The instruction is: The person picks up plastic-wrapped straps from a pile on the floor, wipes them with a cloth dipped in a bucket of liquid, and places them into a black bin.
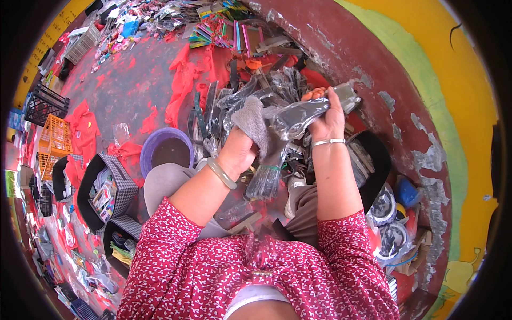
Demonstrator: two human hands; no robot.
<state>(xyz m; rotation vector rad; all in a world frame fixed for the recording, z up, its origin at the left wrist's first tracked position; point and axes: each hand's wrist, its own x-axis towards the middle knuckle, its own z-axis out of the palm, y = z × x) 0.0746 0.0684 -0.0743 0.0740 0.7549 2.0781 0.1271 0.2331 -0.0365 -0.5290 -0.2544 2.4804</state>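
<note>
My left hand (237, 153) is closed round a grey cloth (250, 121), which hangs over the fingers. A little to its right, my right hand (329, 121) grips a flat dark item in clear plastic wrapping (300, 116). One end of this wrapped item points toward the cloth; what it is inside cannot be told. A pale, clear-wrapped packet (346, 98) shows just beyond the right hand. Below and between both hands lies a bundle of plastic-wrapped strips (265, 181) with a green tie. More dark wrapped pieces (228, 101) are heaped behind the hands.
A purple bucket (145, 154) with murky water stands left of my knee. Checked boxes (124, 181) and an orange crate (55, 136) line the left. Another black box (380, 154) is by my right forearm. A peeling red wall (373, 69) curves along the right.
</note>
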